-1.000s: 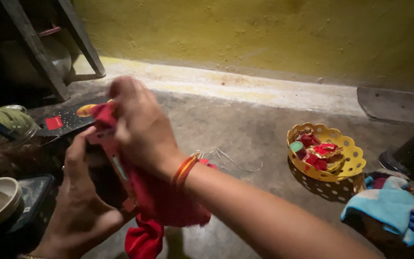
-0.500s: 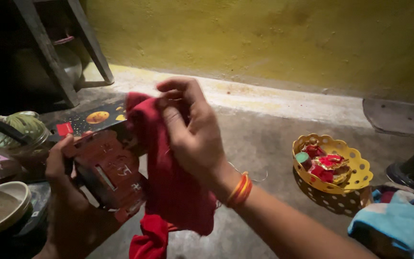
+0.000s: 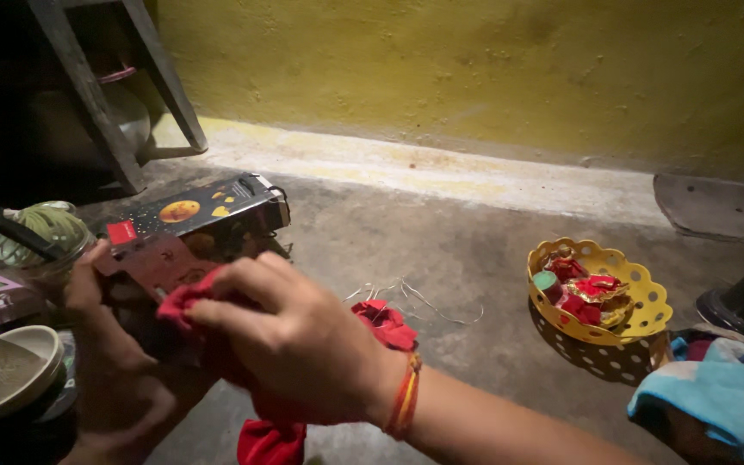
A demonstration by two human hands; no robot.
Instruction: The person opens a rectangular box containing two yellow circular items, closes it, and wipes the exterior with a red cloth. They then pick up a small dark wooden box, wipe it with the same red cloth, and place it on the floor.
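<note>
Bare concrete floor (image 3: 441, 241). Lying on it: yellow perforated basket (image 3: 647, 297), dark printed box (image 3: 195, 207), loose white thread (image 3: 415, 297), blue-and-white cloth (image 3: 716, 392), pale bowl (image 3: 2, 375).

A bright red cloth (image 3: 273, 413) is bunched against a dark reddish-brown box with pale markings (image 3: 161, 263). Just beyond it on the left lies a long black carton printed with orange and yellow discs and a red label (image 3: 191, 211). On the right sits a yellow plastic basket with a pierced, scalloped rim (image 3: 639, 297), filled with red-and-gold trinkets and one green piece. At the near right edge lies a light blue and white towel with a darker blue part (image 3: 716, 387). Thin red, orange and yellow bangles (image 3: 404, 403) ring the wrist. The far wall (image 3: 475, 69) is mottled mustard yellow, the floor (image 3: 441, 250) dull grey.
</note>
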